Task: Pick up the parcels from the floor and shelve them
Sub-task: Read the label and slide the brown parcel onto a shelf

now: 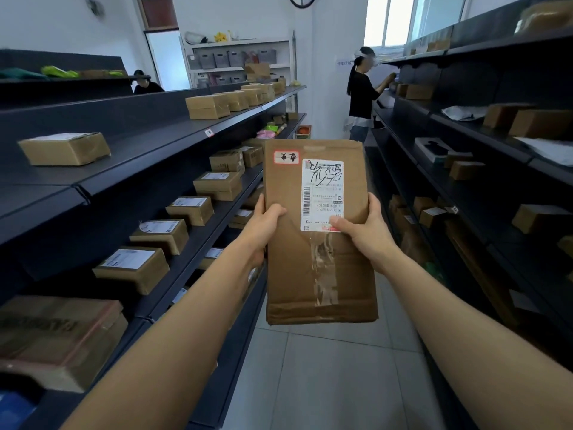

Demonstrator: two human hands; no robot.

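A person holds a flat brown cardboard parcel [319,231] upright in the aisle, raised in front of the chest with both arms stretched forward. The left hand [263,221] grips the parcel's left edge, its fingers [259,206] wrapped behind the cardboard and the thumb pressed on the front face. The right hand [366,231] grips the right edge in the same way, fingers [373,206] curled around the back and the thumb lying across the bottom corner of the white shipping label [322,193]. Both sets of fingers are clamped on the parcel, which hangs clear of the tiled floor [325,383] below them.

Above the right thumb the label carries barcodes and scrawled black marker; a small red-bordered sticker [286,157] sits above and between the two hands, near the parcel's top left corner. A strip of clear tape [324,271] runs down the front below the right thumb.

To the left of the left fingers, dark shelves [148,144] hold rows of small brown boxes [217,184], most with white labels. To the right of the right fingers, a second dark shelving unit [483,141] carries scattered boxes and flat packets. Beyond the parcel, further down the aisle, another person [362,94] in a black top stands facing the right-hand shelves.
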